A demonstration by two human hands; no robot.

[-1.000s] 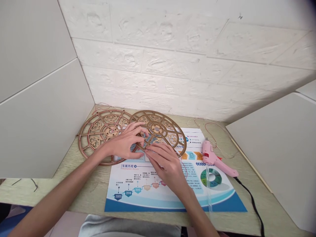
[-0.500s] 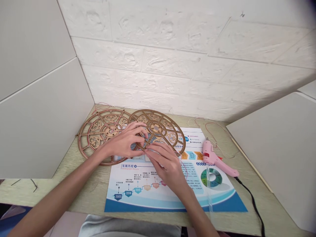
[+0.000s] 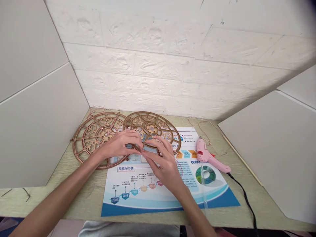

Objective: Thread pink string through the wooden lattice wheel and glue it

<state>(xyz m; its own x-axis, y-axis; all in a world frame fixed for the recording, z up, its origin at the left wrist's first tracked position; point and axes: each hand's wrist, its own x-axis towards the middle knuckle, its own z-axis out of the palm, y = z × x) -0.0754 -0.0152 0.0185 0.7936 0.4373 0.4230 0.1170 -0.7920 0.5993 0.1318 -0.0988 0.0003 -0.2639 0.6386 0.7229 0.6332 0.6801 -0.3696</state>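
Observation:
A round bronze-coloured openwork disc with scroll patterns lies tilted over the edge of a similar disc, which has pinkish wire along its rings. My left hand pinches the near rim of the upper disc between thumb and fingers. From the other side, my right hand closes thumb and index finger on the same spot, its other fingers raised. A thin pink wire loops out beside the right hand. Whatever small piece may sit between the fingertips is hidden.
A printed poster lies under the hands on the wood-grain table. To the right rests a pink glue gun with a clear stick and a black cord. White panels stand left and right, a white brick-patterned wall behind.
The view has shifted slightly, moving everything a little left. Left fingers have curled in closer to the rim, while the right hand's upper fingers have lifted and spread.

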